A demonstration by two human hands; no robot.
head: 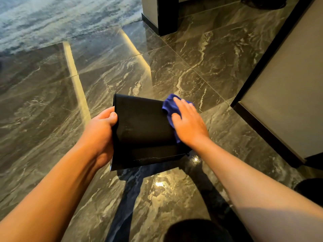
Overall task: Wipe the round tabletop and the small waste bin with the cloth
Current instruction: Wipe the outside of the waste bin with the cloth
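Note:
A small black waste bin (143,130) is held up over the floor, tipped so that one flat side faces me. My left hand (100,131) grips its left edge, thumb on the facing side. My right hand (187,122) lies flat on a blue cloth (170,103) and presses it against the bin's upper right edge. Most of the cloth is hidden under the palm. The round tabletop is out of view.
Glossy dark marble floor (174,72) spreads all around below the bin. A grey cabinet side with a black base (286,95) stands close on the right. A dark-edged pillar (166,14) rises at the top. A pale carpet (61,16) lies far left.

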